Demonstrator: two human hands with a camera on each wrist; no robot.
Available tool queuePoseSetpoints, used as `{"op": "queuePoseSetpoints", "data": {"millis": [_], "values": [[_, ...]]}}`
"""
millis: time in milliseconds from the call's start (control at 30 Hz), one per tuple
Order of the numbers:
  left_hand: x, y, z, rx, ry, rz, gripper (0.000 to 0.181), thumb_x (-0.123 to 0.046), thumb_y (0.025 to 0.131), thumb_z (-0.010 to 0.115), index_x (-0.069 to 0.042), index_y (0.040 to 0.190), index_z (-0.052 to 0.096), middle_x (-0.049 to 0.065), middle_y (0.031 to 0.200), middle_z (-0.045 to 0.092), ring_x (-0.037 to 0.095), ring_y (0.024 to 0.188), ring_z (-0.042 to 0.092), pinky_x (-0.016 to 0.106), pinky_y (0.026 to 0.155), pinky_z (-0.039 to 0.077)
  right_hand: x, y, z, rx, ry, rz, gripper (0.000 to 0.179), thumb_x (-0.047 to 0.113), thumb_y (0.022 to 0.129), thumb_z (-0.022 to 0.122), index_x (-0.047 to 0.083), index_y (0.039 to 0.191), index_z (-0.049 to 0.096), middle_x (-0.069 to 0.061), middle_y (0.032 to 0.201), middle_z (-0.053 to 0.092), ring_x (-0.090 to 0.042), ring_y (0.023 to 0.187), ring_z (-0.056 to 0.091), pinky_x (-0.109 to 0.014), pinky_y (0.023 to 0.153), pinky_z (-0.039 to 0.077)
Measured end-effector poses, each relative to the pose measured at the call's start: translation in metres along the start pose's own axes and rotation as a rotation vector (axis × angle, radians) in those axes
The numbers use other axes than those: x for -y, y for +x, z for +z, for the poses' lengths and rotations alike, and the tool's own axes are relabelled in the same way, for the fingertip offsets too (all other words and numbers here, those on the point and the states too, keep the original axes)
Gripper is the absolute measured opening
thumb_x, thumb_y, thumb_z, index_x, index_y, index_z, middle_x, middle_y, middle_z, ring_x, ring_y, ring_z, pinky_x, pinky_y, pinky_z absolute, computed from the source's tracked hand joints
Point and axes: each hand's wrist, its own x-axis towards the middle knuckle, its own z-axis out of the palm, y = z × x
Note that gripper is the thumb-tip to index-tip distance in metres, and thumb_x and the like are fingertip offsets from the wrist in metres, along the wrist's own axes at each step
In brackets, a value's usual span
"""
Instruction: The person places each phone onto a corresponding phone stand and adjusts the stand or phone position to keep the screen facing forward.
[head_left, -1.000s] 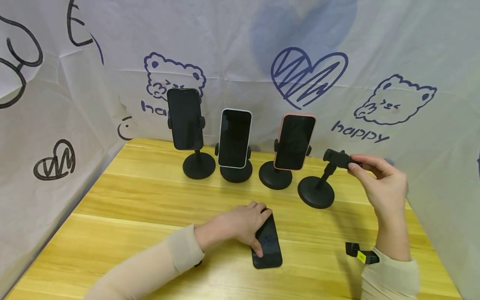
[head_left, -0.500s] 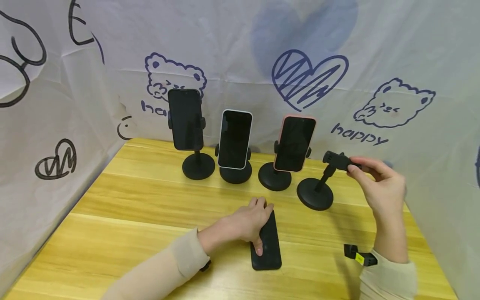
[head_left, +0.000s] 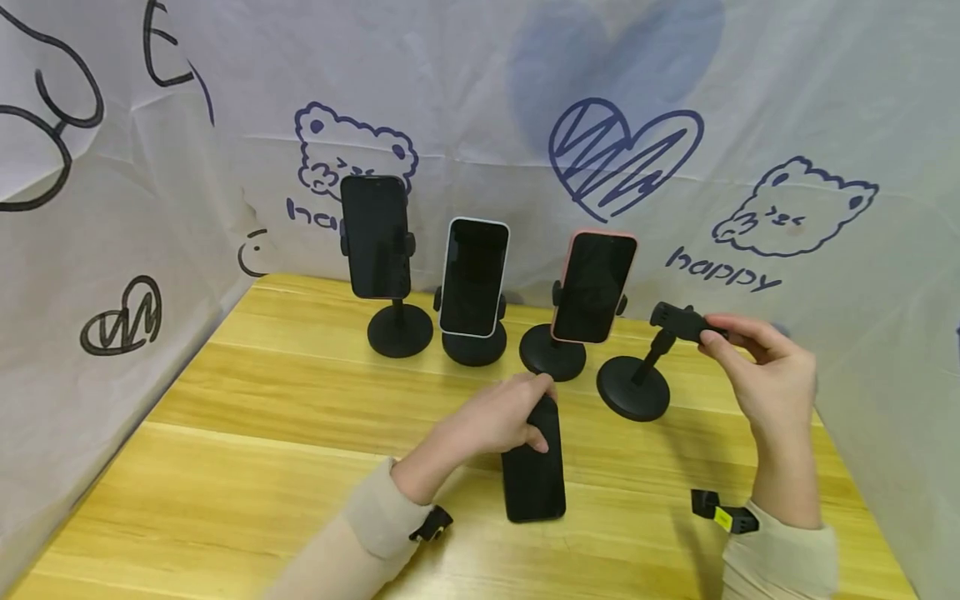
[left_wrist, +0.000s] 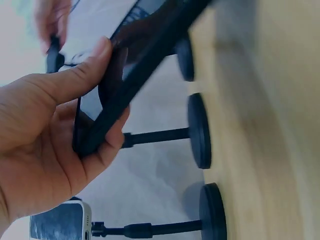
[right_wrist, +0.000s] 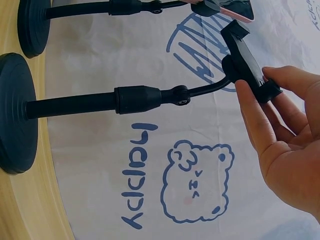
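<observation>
In the head view my left hand [head_left: 504, 417] grips a black smartphone [head_left: 534, 487] by its upper end. Seen from the left wrist, the thumb lies on the phone's glossy screen [left_wrist: 145, 32] and the fingers curl behind it; the phone is raised off the table. My right hand [head_left: 776, 375] pinches one end of the clamp [head_left: 678, 322] on the rightmost black phone stand [head_left: 633, 388]. In the right wrist view, nothing sits in that clamp [right_wrist: 246, 60], and the stand's round base [right_wrist: 17, 112] rests on the table.
Three more stands line the back of the wooden table [head_left: 247, 467], bearing a black phone [head_left: 377, 237], a white-edged phone [head_left: 474, 279] and a pink-edged phone [head_left: 595, 287]. A white cloth [head_left: 465, 100] with drawings hangs close behind.
My left hand has picked the smartphone up from the table and moved it slightly away from me, toward the stands. The right hand keeps its hold on the clamp.
</observation>
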Motion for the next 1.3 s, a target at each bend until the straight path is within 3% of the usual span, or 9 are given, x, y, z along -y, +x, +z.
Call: {"op": "queuePoseSetpoints", "data": {"millis": [167,333,467,600,700,867,1067,1200,1300], "values": [[0.0,0.0,-0.01,0.036,-0.105,0.024,0.041,-0.028,0.091,0.082,-0.016,0.123,0.059,-0.004,0.082,0.062,0.013,0.073,0.055,0.026,0.066,0.045,-0.001,-0.002,0.0,0.001,-0.001,0.005,0.025,-0.006,0.086,0.081,-0.008,0.11,0.077,-0.002,0.101,0.074,-0.009,0.079,0.073,-0.014,0.078,0.057],[0.0,-0.004,-0.021,0.023,-0.21,0.078,0.036,-0.023,0.095,0.078,-0.013,0.123,0.057,-0.002,0.085,0.06,0.014,0.072,0.053,0.026,0.069,0.044,-0.002,-0.004,0.0,0.006,0.062,-0.012,0.022,-0.009,0.085,0.08,-0.008,0.107,0.077,-0.005,0.1,0.074,-0.011,0.081,0.073,-0.017,0.077,0.059],[0.002,-0.007,-0.031,-0.071,-0.276,0.147,0.033,-0.019,0.096,0.077,-0.012,0.121,0.057,0.001,0.104,0.068,0.014,0.088,0.061,0.028,0.082,0.05,-0.002,-0.005,0.0,0.007,0.104,-0.026,0.021,-0.012,0.084,0.079,-0.007,0.105,0.078,-0.006,0.1,0.074,-0.013,0.082,0.073,-0.019,0.076,0.059],[0.005,-0.011,-0.037,-0.18,-0.361,0.194,0.031,-0.016,0.097,0.076,-0.011,0.121,0.058,0.002,0.114,0.071,0.015,0.094,0.063,0.031,0.088,0.05,-0.001,-0.005,0.001,0.018,0.075,-0.048,0.021,-0.011,0.085,0.079,-0.007,0.106,0.078,-0.007,0.1,0.073,-0.013,0.082,0.073,-0.019,0.077,0.059],[0.004,-0.015,-0.04,-0.244,-0.421,0.206,0.031,-0.015,0.098,0.075,-0.011,0.123,0.057,0.003,0.114,0.071,0.017,0.087,0.059,0.032,0.083,0.048,0.0,-0.005,0.002,0.027,0.036,-0.056,0.021,-0.01,0.086,0.078,-0.008,0.107,0.077,-0.006,0.101,0.072,-0.012,0.082,0.073,-0.019,0.077,0.059],[-0.001,-0.018,-0.042,-0.367,-0.521,0.202,0.032,-0.012,0.097,0.075,-0.01,0.124,0.057,0.004,0.117,0.071,0.014,0.09,0.062,0.031,0.083,0.049,0.001,-0.005,0.002,0.024,-0.047,-0.054,0.023,-0.008,0.088,0.077,-0.008,0.111,0.076,-0.003,0.104,0.072,-0.01,0.083,0.072,-0.016,0.077,0.058],[-0.003,-0.017,-0.044,-0.548,-0.653,0.24,0.032,-0.006,0.096,0.075,-0.006,0.122,0.056,0.008,0.1,0.073,0.016,0.086,0.065,0.031,0.079,0.052,0.004,-0.005,0.004,-0.02,-0.114,-0.051,0.023,-0.004,0.09,0.077,-0.003,0.114,0.078,0.003,0.107,0.074,-0.01,0.097,0.068,-0.011,0.081,0.055],[-0.004,-0.016,-0.046,-0.618,-0.661,0.258,0.033,-0.007,0.095,0.076,-0.005,0.122,0.057,0.009,0.101,0.074,0.016,0.091,0.068,0.034,0.083,0.054,0.009,-0.01,0.007,-0.054,-0.139,-0.148,0.025,-0.004,0.093,0.073,-0.004,0.118,0.076,0.003,0.114,0.074,-0.013,0.108,0.066,-0.012,0.088,0.053],[-0.004,-0.015,-0.047,-0.636,-0.669,0.263,0.033,-0.007,0.095,0.076,-0.005,0.122,0.057,0.01,0.103,0.073,0.017,0.095,0.069,0.036,0.085,0.055,0.015,-0.017,0.012,-0.049,-0.111,-0.301,0.026,-0.009,0.093,0.071,-0.01,0.118,0.073,-0.004,0.118,0.074,-0.018,0.114,0.065,-0.019,0.099,0.052]]}}
